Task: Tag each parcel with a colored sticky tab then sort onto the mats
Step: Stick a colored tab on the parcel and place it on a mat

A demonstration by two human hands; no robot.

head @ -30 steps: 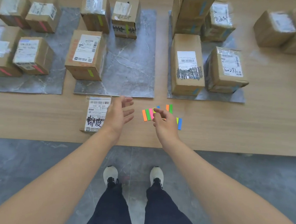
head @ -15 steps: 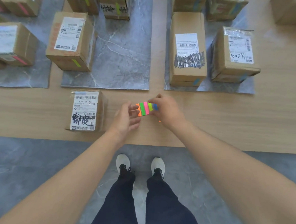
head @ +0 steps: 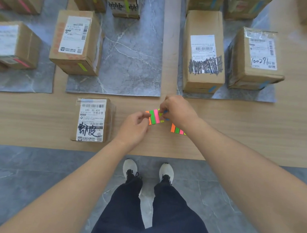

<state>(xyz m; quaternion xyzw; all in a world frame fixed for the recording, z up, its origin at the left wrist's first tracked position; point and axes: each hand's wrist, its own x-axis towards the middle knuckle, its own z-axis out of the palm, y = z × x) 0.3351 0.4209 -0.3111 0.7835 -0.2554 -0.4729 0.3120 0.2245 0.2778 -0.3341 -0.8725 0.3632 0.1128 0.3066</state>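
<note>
- Head view, centre of frame: I read this as the tab-peel step. The left hand pinches the left edge of the tab pad and holds it over the bench.
- The right hand has its fingers curled and pinches the pad's right end, where the blue strip sits. I can't tell if a tab has lifted yet.
- The spare pad lies on the bench just lower right of the held one, partly under the right wrist.
- The parcel lies label up on the bench, left of centre and near the left hand. It is off every mat and I see no tab on it.
- Upper frame: boxes on the left mat carry pink tabs, those on the middle mat green, and those on the right mat blue.
- Next, in my judgement: peel off a single tab, press it onto the parcel, then move the parcel to the mat of that colour. If it's blue, that means the right mat.
</note>
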